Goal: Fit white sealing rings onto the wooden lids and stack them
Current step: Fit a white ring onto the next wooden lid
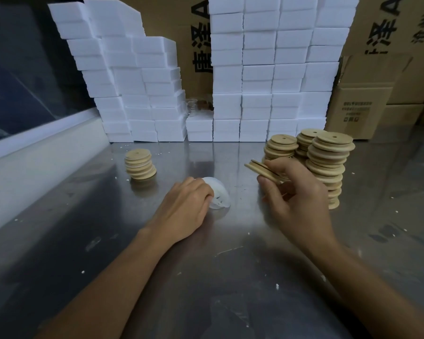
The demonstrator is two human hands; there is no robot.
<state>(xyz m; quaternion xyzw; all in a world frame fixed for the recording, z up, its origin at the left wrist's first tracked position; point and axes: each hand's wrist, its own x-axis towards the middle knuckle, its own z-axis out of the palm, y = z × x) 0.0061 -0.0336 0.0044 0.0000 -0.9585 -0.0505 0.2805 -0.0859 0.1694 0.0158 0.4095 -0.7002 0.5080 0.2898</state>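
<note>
My right hand (295, 194) holds a round wooden lid (260, 168) tilted above the steel table, gripped by fingers and thumb. My left hand (189, 206) rests on a pile of white sealing rings (219, 195) at the table's middle, fingertips closed on the pile. A short stack of lids with white rings (140, 163) stands at the far left. Three tall stacks of bare wooden lids (328, 165) stand at the right, just behind my right hand.
The steel table (206, 277) carries small white crumbs. White foam blocks (255, 77) are piled in walls along the back. Brown cardboard boxes (360, 104) stand behind and at the right. A pale ledge (34, 152) borders the table's left side.
</note>
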